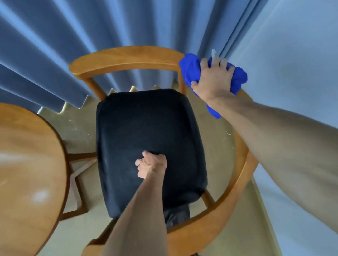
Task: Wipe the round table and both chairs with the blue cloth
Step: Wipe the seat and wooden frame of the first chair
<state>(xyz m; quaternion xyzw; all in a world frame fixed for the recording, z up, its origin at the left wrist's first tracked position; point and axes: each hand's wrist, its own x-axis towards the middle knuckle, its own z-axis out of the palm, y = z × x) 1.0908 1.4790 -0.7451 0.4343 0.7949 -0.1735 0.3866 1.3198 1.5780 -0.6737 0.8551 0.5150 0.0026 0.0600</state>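
Observation:
A wooden chair [126, 59] with a curved rail and a black seat cushion [144, 125] stands below me. My right hand [213, 78] is shut on the bunched blue cloth [191, 70] and presses it on the chair's curved rail at its upper right bend. A tail of the cloth hangs below my wrist. My left hand [151, 165] is a closed fist resting on the front part of the black cushion, holding nothing. The round wooden table [23, 168] fills the left side, close beside the chair. Only one chair is in view.
Blue-grey pleated curtains [77, 34] hang right behind the chair. A pale wall [299, 58] runs along the right, near the chair's rail. The floor [78, 126] is light beige, with the table's wooden legs [76, 186] between table and chair.

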